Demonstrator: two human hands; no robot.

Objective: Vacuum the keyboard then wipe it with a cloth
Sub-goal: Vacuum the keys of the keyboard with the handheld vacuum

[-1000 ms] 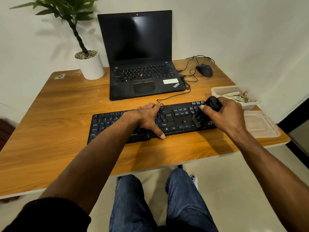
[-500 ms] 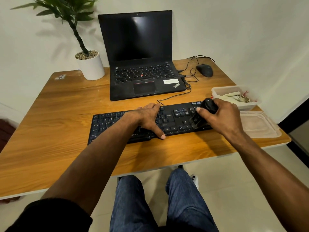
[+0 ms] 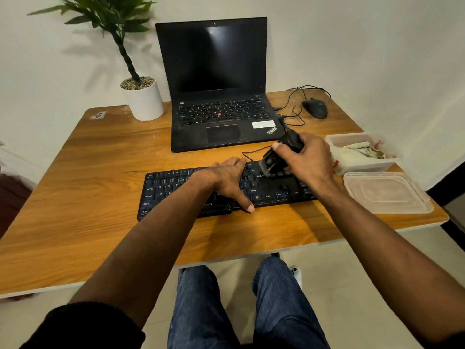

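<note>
Two hands work over a black keyboard (image 3: 176, 190) lying on the near middle of a wooden desk (image 3: 88, 172). The left hand (image 3: 226, 180) lies flat on the keys at the middle, fingers straight, thumb over the near edge. The right hand (image 3: 309, 159) grips a small black vacuum (image 3: 279, 154), its brush end touching the far right keys. At 3 o'clock from the keyboard sits a clear tub (image 3: 362, 165) holding a cloth (image 3: 362, 151), with a lid (image 3: 385, 191) just beside it. At 12 o'clock stand a laptop (image 3: 216, 84), a mouse (image 3: 315, 108) and a potted plant (image 3: 142, 96).
</note>
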